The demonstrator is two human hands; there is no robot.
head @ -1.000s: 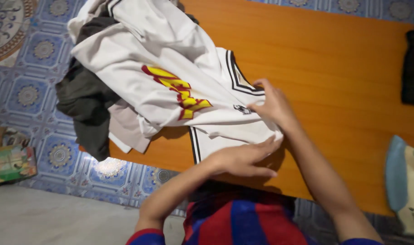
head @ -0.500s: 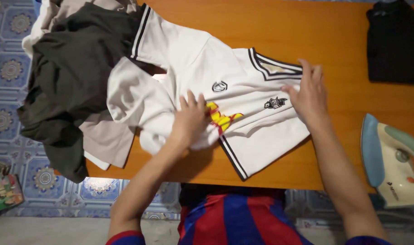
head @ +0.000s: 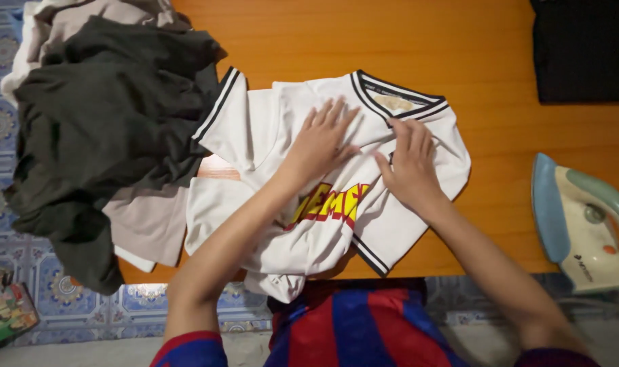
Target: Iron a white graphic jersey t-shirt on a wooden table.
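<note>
Hands, left (head: 321, 139) and right (head: 408, 165), press flat, unclenched, on white jersey (head: 268, 136) with yellow-red lettering (head: 330, 202).

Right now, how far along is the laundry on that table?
One dark folded garment lies set aside at the table's far right. In hand: both the left hand and right hand press flat on the white jersey, which is spread but unfolded. A heap of dark and pale clothes is left; the iron stands unused.
</note>
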